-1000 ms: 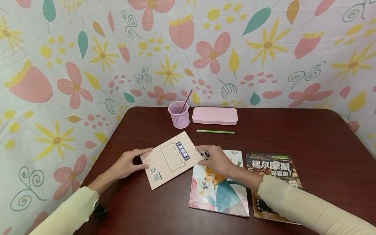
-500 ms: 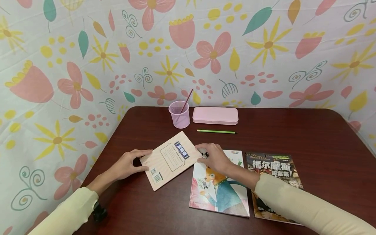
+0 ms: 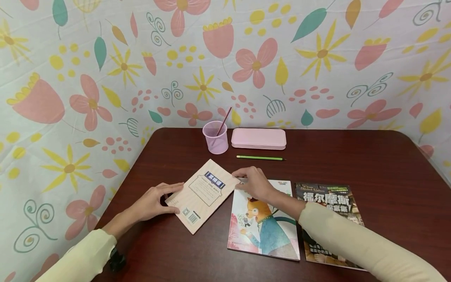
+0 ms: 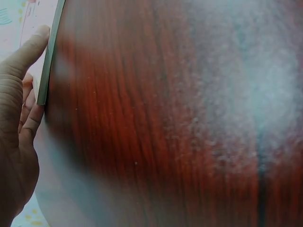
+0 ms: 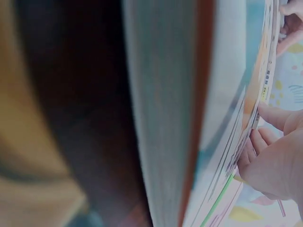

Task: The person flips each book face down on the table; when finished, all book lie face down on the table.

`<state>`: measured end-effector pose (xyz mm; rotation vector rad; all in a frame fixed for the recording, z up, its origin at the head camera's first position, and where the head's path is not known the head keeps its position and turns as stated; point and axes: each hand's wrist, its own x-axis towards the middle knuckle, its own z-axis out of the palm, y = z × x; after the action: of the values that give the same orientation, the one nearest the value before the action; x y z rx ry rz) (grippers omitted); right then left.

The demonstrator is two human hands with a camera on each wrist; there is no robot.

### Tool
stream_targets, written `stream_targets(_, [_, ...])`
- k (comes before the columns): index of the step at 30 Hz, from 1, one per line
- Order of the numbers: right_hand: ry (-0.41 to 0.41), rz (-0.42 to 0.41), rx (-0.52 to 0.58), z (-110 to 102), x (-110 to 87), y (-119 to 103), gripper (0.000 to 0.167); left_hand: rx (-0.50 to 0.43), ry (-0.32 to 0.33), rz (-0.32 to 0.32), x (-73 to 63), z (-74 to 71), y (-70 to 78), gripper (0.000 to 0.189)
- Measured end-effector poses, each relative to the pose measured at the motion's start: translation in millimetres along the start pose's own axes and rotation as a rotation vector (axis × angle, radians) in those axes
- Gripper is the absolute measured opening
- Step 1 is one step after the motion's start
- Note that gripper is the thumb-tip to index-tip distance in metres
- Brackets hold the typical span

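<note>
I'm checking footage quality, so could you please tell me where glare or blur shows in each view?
Head: fairly evenly lit, the held book reasonably crisp; left wrist: pale glare across the tabletop at right; right wrist: left half heavily blurred, the right hand clearer.

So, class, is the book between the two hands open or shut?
Shut: the beige book shows a single cover face with a barcode, no inside pages spread.

The table (image 3: pixel 387 188) is dark reddish-brown with a wood grain, and its far corners are rounded. Near the back edge stands a lilac mesh pencil cup (image 3: pixel 216 145), and just beside it lies a pink pencil case (image 3: pixel 258 137). In front of this case lies a green pencil (image 3: pixel 260 158). Nearer, a picture book (image 3: pixel 271 239) and a Sherlock Holmes book (image 3: pixel 331 199) lie side by side.
</note>
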<state>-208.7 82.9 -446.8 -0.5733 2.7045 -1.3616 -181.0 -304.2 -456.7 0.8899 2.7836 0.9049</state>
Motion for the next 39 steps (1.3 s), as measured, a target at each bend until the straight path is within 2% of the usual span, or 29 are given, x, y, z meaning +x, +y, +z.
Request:
stream_targets(8, [0.011, 0.017, 0.000, -1.3, 8.3, 0.4, 0.032, -0.014, -0.020, 0.011, -6.2, -0.2, 2.1, 0.084])
stream_targets(18, [0.019, 0.028, 0.005, -0.6, 14.5, 0.1, 0.030, -0.026, -0.031, 0.055, -12.2, -0.2, 5.5, 0.080])
stream_targets(25, [0.015, 0.046, 0.000, -1.7, 19.0, -1.6, 0.024, -0.046, -0.063, 0.036, -16.2, 0.1, 9.3, 0.080])
stream_targets(32, [-0.001, 0.046, 0.003, -3.4, 23.2, -5.7, 0.022, -0.106, -0.095, 0.046, -16.9, 0.3, 13.2, 0.079])
stream_targets(39, [-0.028, 0.040, 0.006, -4.4, 29.7, -8.0, 0.021, -0.101, -0.119, 0.034, -17.9, 0.1, 17.5, 0.083])
